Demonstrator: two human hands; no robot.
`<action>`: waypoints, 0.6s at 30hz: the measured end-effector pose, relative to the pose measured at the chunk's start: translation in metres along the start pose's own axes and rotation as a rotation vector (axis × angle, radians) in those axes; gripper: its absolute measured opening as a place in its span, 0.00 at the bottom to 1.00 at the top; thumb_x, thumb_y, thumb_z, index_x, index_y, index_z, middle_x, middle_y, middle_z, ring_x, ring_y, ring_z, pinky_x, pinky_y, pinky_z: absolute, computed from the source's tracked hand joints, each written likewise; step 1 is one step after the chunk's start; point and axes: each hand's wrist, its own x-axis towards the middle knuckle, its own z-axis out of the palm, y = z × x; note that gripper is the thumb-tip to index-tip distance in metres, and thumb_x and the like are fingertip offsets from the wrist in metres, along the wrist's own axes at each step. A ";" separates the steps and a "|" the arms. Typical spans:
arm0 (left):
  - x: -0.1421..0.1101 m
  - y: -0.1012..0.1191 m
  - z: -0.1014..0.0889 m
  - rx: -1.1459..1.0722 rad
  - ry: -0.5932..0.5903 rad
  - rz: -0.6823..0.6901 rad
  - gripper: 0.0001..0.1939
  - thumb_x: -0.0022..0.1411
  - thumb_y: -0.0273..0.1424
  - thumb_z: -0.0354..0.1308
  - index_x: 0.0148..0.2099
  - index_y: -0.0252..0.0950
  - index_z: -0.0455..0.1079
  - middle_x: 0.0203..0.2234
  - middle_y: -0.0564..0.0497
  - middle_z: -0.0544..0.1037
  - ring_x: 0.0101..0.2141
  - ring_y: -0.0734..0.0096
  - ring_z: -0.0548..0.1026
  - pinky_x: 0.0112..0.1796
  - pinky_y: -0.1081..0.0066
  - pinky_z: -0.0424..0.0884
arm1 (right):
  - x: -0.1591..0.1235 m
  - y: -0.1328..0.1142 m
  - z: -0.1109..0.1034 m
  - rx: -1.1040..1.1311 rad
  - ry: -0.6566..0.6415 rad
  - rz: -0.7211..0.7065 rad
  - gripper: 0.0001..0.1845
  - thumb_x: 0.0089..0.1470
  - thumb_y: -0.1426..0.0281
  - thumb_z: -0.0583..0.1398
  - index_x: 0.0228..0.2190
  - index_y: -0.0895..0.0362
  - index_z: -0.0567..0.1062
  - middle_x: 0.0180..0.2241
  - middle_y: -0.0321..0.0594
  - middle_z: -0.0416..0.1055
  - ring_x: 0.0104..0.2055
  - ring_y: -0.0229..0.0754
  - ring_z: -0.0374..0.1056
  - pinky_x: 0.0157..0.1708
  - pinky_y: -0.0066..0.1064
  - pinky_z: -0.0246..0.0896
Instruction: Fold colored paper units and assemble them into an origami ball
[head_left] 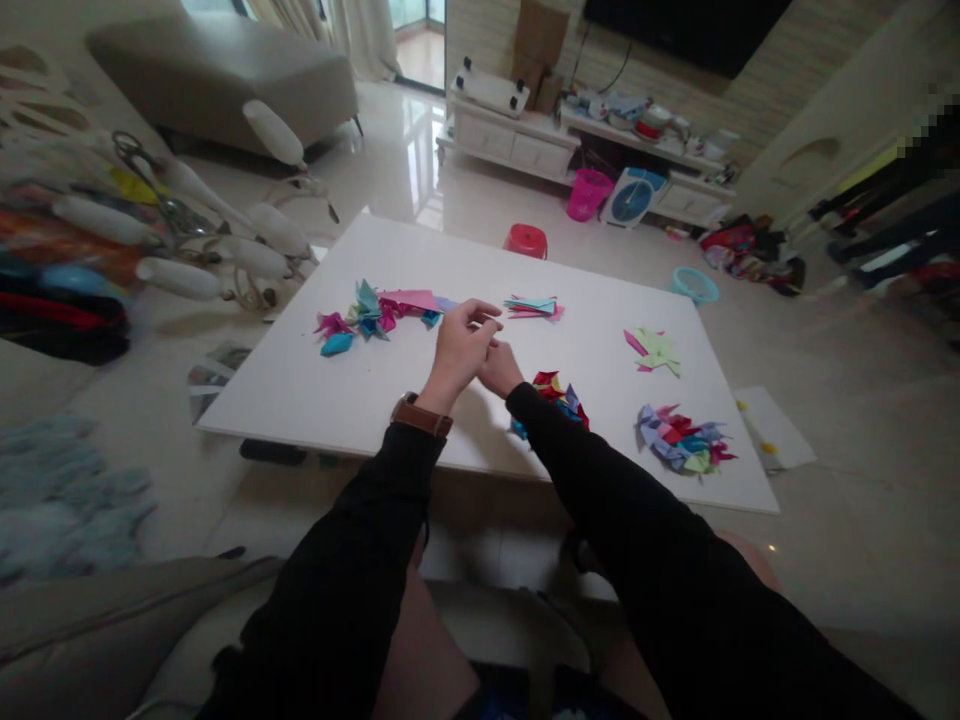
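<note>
Several stacked papers [532,306], just beside fingers [489,329]

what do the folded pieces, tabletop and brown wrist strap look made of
Folded pieces: probably thin matte paper, given crisp creases and pointed tips. Tabletop: perhaps painted or laminated board, smooth, satin, judging by its even white surface. Brown wrist strap: leather or imitation, dull, from its flat band.

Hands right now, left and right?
Left hand: loosely curled; whether it holds anything can't be told.
Right hand: partly hidden by left; can't tell.
</note>
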 end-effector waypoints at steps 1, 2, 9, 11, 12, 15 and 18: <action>-0.002 0.000 0.003 0.004 -0.006 -0.003 0.10 0.56 0.24 0.56 0.41 0.33 0.73 0.32 0.48 0.78 0.28 0.71 0.75 0.32 0.70 0.72 | -0.016 0.005 -0.022 -0.020 0.040 0.025 0.09 0.54 0.69 0.60 0.23 0.56 0.73 0.21 0.36 0.70 0.27 0.39 0.64 0.31 0.31 0.59; -0.004 -0.001 0.006 0.014 -0.017 -0.008 0.09 0.56 0.24 0.56 0.41 0.33 0.73 0.31 0.48 0.78 0.27 0.72 0.75 0.32 0.71 0.72 | -0.033 0.010 -0.047 -0.070 0.099 0.062 0.08 0.52 0.69 0.60 0.22 0.56 0.73 0.20 0.34 0.69 0.25 0.38 0.63 0.30 0.30 0.58; -0.022 -0.018 0.041 0.213 -0.217 -0.046 0.08 0.56 0.25 0.56 0.39 0.34 0.74 0.29 0.51 0.78 0.26 0.72 0.77 0.30 0.73 0.70 | -0.132 0.038 -0.174 -0.189 0.254 0.202 0.04 0.48 0.70 0.61 0.26 0.57 0.75 0.24 0.35 0.74 0.26 0.38 0.67 0.31 0.29 0.60; -0.023 -0.025 0.049 0.315 -0.272 -0.037 0.09 0.57 0.24 0.56 0.40 0.34 0.74 0.30 0.51 0.79 0.26 0.71 0.78 0.31 0.72 0.70 | -0.143 0.049 -0.181 -0.232 0.179 0.186 0.04 0.49 0.71 0.60 0.27 0.57 0.76 0.25 0.37 0.75 0.27 0.39 0.69 0.32 0.30 0.62; -0.023 -0.028 0.052 0.372 -0.286 -0.027 0.09 0.57 0.24 0.56 0.40 0.34 0.74 0.30 0.50 0.79 0.26 0.71 0.78 0.32 0.71 0.70 | -0.146 0.054 -0.182 -0.259 0.125 0.167 0.04 0.50 0.72 0.60 0.27 0.57 0.77 0.26 0.38 0.76 0.28 0.39 0.69 0.33 0.30 0.62; -0.019 -0.034 0.060 0.527 -0.301 0.007 0.09 0.58 0.25 0.57 0.41 0.34 0.75 0.32 0.49 0.80 0.28 0.70 0.78 0.35 0.70 0.70 | -0.146 0.068 -0.179 -0.311 -0.060 0.089 0.06 0.52 0.75 0.59 0.30 0.58 0.78 0.29 0.40 0.77 0.29 0.39 0.69 0.34 0.29 0.61; -0.014 -0.037 0.067 0.604 -0.322 0.015 0.10 0.59 0.26 0.56 0.42 0.34 0.76 0.34 0.48 0.81 0.30 0.69 0.78 0.37 0.69 0.71 | -0.142 0.076 -0.176 -0.326 -0.214 0.042 0.07 0.53 0.77 0.60 0.31 0.58 0.79 0.29 0.40 0.77 0.30 0.38 0.69 0.35 0.28 0.60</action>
